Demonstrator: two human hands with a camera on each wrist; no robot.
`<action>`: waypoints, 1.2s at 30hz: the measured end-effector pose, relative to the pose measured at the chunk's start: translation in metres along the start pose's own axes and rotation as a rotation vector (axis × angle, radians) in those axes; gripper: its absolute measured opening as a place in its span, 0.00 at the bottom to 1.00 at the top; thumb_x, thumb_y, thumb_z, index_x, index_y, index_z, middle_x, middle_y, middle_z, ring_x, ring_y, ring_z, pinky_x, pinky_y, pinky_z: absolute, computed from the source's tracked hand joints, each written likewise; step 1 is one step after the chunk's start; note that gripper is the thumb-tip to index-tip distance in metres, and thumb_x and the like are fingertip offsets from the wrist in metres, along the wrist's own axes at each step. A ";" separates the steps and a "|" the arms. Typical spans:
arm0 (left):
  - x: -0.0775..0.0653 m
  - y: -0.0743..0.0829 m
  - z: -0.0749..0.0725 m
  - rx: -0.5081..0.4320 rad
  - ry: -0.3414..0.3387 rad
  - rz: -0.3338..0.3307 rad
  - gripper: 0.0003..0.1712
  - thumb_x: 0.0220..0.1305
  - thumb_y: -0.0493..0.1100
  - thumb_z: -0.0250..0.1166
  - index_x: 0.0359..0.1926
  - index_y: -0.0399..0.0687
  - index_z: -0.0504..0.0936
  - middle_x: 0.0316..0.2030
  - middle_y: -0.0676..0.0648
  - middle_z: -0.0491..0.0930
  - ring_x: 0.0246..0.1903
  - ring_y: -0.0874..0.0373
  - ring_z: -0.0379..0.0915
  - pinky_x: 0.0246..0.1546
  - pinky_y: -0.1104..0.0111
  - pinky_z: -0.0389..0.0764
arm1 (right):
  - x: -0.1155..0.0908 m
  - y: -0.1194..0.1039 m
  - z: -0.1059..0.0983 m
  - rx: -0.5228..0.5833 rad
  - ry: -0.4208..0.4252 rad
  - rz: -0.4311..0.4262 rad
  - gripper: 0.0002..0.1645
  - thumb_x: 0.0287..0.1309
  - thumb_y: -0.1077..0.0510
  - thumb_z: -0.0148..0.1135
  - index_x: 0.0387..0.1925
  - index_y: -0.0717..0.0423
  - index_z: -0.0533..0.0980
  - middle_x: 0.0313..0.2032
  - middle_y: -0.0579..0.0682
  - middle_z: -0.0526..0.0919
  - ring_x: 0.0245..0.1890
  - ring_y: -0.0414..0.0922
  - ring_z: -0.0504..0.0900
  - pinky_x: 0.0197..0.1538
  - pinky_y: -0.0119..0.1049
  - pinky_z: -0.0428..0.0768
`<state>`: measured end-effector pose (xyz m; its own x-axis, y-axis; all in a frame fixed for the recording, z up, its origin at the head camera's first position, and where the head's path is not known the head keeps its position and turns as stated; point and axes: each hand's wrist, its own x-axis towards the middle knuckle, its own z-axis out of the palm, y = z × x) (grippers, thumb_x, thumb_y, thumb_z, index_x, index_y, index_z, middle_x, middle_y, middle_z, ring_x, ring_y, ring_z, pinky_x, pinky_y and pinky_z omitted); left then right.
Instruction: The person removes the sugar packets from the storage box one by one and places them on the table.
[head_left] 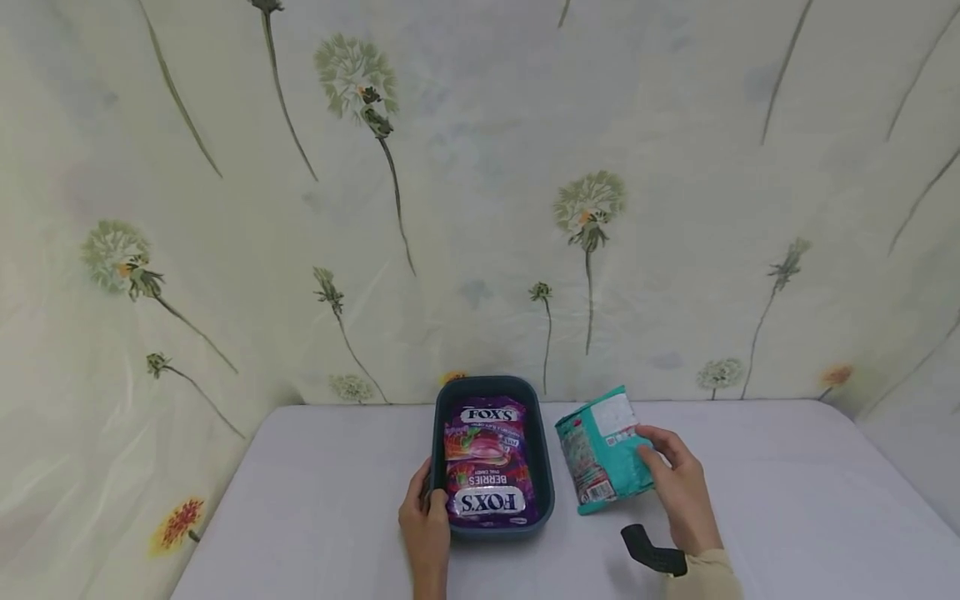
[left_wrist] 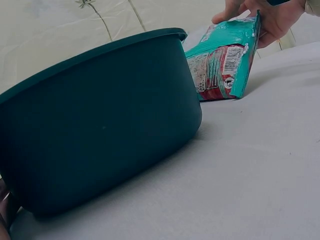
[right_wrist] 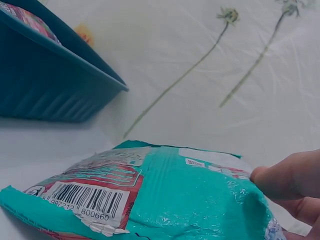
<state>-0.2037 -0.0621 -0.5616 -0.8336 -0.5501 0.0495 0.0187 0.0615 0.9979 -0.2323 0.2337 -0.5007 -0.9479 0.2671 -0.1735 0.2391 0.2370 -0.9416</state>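
Note:
A dark blue-green plastic basin (head_left: 545, 500) stands on the table, with purple Fox's Berries candy bags (head_left: 487, 467) lying in it. At its left side my left hand (head_left: 427, 521) grips the wall, thumb at the rim. To the right of the basin, my right hand (head_left: 678, 483) pinches a teal candy bag (head_left: 626, 462) by its right edge. That bag is tilted, its barcode side towards me. In the right wrist view, the thumb (right_wrist: 290, 175) presses on the bag's printed face. The left wrist view shows mostly the basin's outer wall (left_wrist: 105, 130), with the left hand barely seen.
The table (head_left: 322, 500) has a white cover. Behind it hangs a pale sheet (head_left: 480, 208) printed with dandelions. A black strap piece (head_left: 652, 552) sticks out from the right wrist, by the beige sleeve.

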 end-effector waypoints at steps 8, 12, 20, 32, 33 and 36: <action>0.002 0.002 -0.002 0.002 -0.008 0.023 0.28 0.56 0.29 0.52 0.58 0.48 0.77 0.56 0.42 0.77 0.56 0.52 0.74 0.53 0.76 0.72 | -0.001 0.003 -0.003 -0.020 -0.011 0.058 0.30 0.67 0.46 0.44 0.67 0.52 0.60 0.72 0.57 0.55 0.72 0.57 0.52 0.65 0.56 0.63; 0.004 0.003 -0.003 0.013 -0.016 0.021 0.28 0.56 0.29 0.52 0.58 0.47 0.76 0.56 0.43 0.77 0.56 0.53 0.73 0.56 0.68 0.73 | -0.001 0.008 -0.004 -0.052 -0.012 0.075 0.32 0.67 0.44 0.43 0.67 0.53 0.59 0.72 0.59 0.54 0.72 0.59 0.51 0.64 0.57 0.63; 0.002 0.001 -0.002 -0.026 -0.023 0.003 0.28 0.56 0.29 0.52 0.59 0.48 0.76 0.56 0.43 0.77 0.56 0.52 0.73 0.50 0.82 0.71 | 0.046 0.060 -0.010 -0.198 0.019 0.074 0.34 0.65 0.37 0.44 0.67 0.46 0.62 0.69 0.60 0.59 0.70 0.61 0.54 0.64 0.62 0.59; 0.000 0.002 -0.002 -0.040 -0.037 -0.011 0.28 0.57 0.30 0.53 0.59 0.48 0.75 0.57 0.42 0.76 0.56 0.53 0.73 0.48 0.85 0.69 | 0.027 0.042 -0.011 -0.286 -0.100 0.085 0.35 0.66 0.38 0.42 0.68 0.51 0.59 0.68 0.64 0.57 0.67 0.63 0.57 0.63 0.61 0.61; 0.000 0.001 -0.002 -0.037 -0.037 -0.011 0.28 0.57 0.30 0.53 0.60 0.47 0.75 0.57 0.42 0.76 0.56 0.52 0.73 0.47 0.86 0.69 | 0.019 0.032 -0.011 -0.297 -0.124 0.089 0.35 0.66 0.39 0.42 0.68 0.52 0.58 0.68 0.65 0.56 0.67 0.64 0.56 0.64 0.61 0.60; 0.001 0.002 -0.002 -0.038 -0.036 -0.005 0.28 0.57 0.30 0.53 0.60 0.47 0.75 0.57 0.41 0.76 0.56 0.52 0.73 0.45 0.88 0.67 | 0.006 0.013 -0.010 -0.326 -0.203 0.072 0.35 0.67 0.43 0.44 0.69 0.56 0.56 0.70 0.66 0.52 0.69 0.66 0.49 0.66 0.63 0.54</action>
<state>-0.2032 -0.0637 -0.5600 -0.8532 -0.5197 0.0434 0.0347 0.0264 0.9990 -0.2328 0.2473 -0.5114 -0.9408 0.1108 -0.3202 0.3297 0.5172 -0.7898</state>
